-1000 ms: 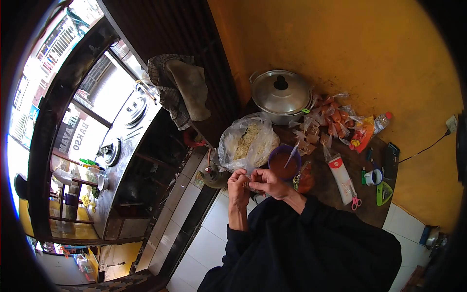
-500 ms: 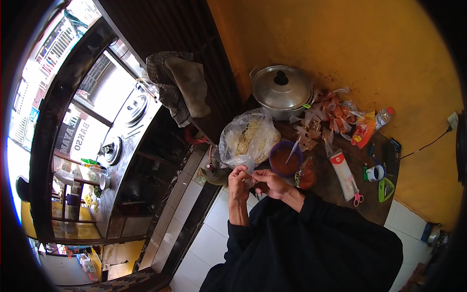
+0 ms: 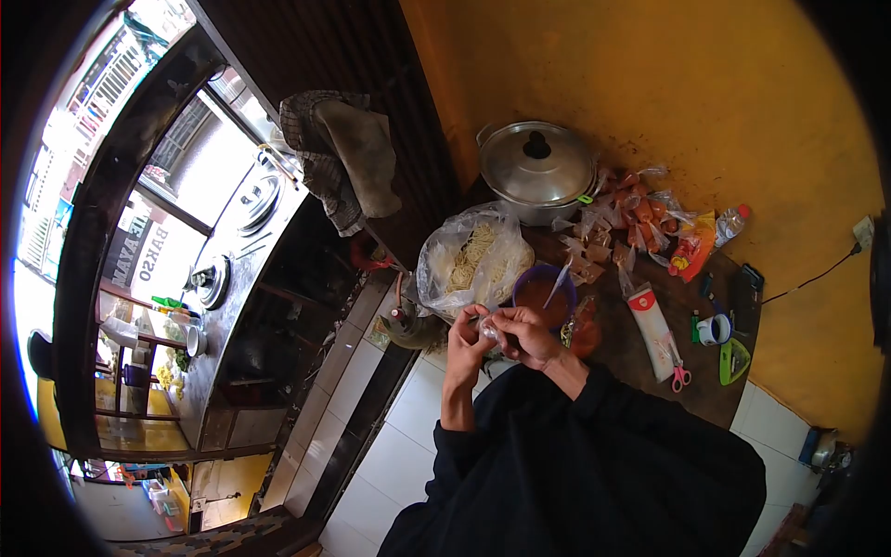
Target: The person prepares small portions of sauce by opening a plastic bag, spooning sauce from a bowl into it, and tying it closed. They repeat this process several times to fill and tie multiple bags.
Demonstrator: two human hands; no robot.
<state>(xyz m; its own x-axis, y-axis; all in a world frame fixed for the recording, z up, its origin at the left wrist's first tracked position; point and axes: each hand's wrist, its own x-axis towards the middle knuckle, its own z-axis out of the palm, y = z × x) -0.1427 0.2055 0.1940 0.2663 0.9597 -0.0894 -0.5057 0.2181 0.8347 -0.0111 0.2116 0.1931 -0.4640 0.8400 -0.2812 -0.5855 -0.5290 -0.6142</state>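
Observation:
Both hands are close together in front of the table's near edge. My left hand point(image 3: 466, 340) has its fingers closed on a small clear plastic bag point(image 3: 489, 329). Pinched on the same bag from the other side is my right hand point(image 3: 529, 336). Just beyond the hands sits a purple bowl point(image 3: 568, 295) of reddish-brown sauce, with a spoon handle leaning out. To its left, a large clear plastic bag point(image 3: 434, 269) holds pale yellow noodles point(image 3: 475, 255). A small filled bag with red contents point(image 3: 585, 336) lies right of the bowl.
A lidded metal pot point(image 3: 520, 176) stands at the back by the wall. Several sauce-filled bags point(image 3: 645, 218) are piled beside it. Further right are a white-and-red pack point(image 3: 652, 334), pink scissors point(image 3: 681, 376), a cup point(image 3: 715, 330) and a bottle point(image 3: 732, 225). A gas cylinder point(image 3: 408, 327) is left of the table.
Both hands have risen slightly and come closer together. The small bag between the fingers now looks bunched and rounded. Things on the table have stayed in place.

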